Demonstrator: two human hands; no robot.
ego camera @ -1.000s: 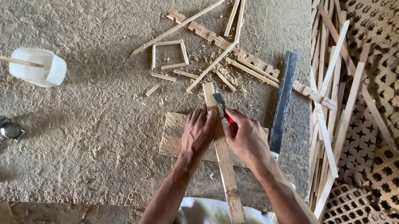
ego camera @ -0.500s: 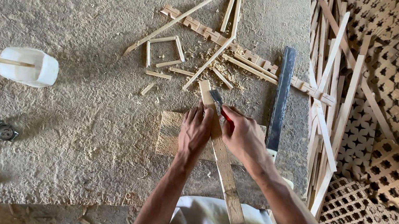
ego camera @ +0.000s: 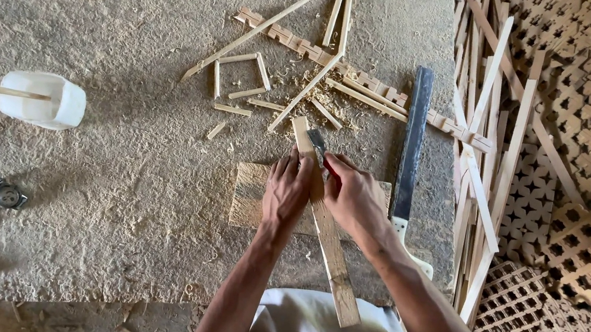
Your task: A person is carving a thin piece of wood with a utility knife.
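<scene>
Wooden slat (ego camera: 324, 233) is kept pinned flat on the board (ego camera: 248, 194) by the left hand (ego camera: 287, 188), same as before, while a small blade (ego camera: 317, 144) is gripped tight in the right hand (ego camera: 353, 196), so the trimming's ongoing.

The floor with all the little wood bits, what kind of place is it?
Probably a woodworking spot for making lattice screens: wooden lattice panels are stacked at the side, thin slats lie about, and shavings litter the rough ground.
</scene>
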